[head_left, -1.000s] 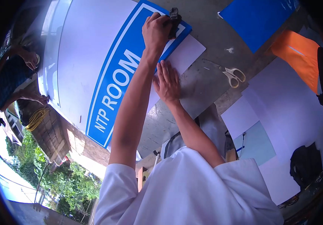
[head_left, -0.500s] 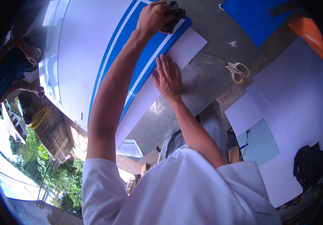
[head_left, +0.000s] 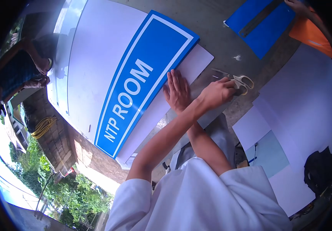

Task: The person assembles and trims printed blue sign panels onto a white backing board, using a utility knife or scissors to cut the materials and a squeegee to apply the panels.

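A blue sign point(head_left: 144, 50) with a white border and the words "NTP ROOM" lies on white sheet material. My right hand point(head_left: 178, 92) rests flat, fingers stretched out, along the sign's right edge. Crossing over my right forearm, my left hand point(head_left: 221, 92) is closed beside the scissors point(head_left: 246, 81). A bit of dark material shows at its fingertips, apparently the black cloth, mostly hidden by the hand. The scissors' cream handles stick out past the hand, with the blades lying on the grey tabletop point(head_left: 208, 34).
Blue sheets point(head_left: 268, 34) and a dark strip point(head_left: 260, 19) lie at upper right, near another person's hand point(head_left: 299, 7) and an orange piece point(head_left: 312, 34). White sheets point(head_left: 300, 104) spread at right. Another person point(head_left: 23, 71) works at the left.
My left hand has left the sign's upper end and swung right and down to the scissors, uncovering the lettering. My right hand stays at the edge. Another person's hand has appeared upper right.
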`<state>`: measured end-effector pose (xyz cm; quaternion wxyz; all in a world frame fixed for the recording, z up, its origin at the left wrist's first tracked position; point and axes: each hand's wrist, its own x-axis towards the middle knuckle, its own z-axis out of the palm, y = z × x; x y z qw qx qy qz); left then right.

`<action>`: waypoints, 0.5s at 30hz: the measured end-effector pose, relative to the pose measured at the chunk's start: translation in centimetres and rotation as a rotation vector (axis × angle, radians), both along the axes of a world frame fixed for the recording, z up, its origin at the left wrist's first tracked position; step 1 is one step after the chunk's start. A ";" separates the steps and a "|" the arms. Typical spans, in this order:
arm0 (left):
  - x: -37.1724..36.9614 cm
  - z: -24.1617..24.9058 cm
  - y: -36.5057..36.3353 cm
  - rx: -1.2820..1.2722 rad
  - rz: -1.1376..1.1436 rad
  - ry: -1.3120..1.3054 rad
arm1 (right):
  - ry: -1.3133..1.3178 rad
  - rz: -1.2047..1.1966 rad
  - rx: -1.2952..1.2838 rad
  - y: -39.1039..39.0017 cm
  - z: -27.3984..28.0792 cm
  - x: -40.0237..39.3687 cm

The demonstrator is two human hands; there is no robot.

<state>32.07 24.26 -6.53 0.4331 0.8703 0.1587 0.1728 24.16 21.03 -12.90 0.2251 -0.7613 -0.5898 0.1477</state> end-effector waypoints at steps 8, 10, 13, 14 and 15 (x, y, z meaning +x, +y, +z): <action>-8.9 6.9 -4.4 -0.292 0.656 0.044 | 0.025 -0.005 0.073 0.3 0.4 0.3; -13.0 8.4 -5.2 -0.451 0.882 0.071 | 0.085 0.015 0.107 0.0 0.5 0.3; -20.7 8.8 -7.1 -0.394 1.174 0.103 | 0.135 0.030 0.135 -0.2 1.2 0.6; -23.7 8.4 -8.5 -0.356 1.277 0.134 | 0.142 0.073 0.126 -0.4 1.6 0.9; -26.9 7.6 -10.4 -0.353 1.358 0.157 | 0.233 0.096 0.201 -0.7 1.2 1.1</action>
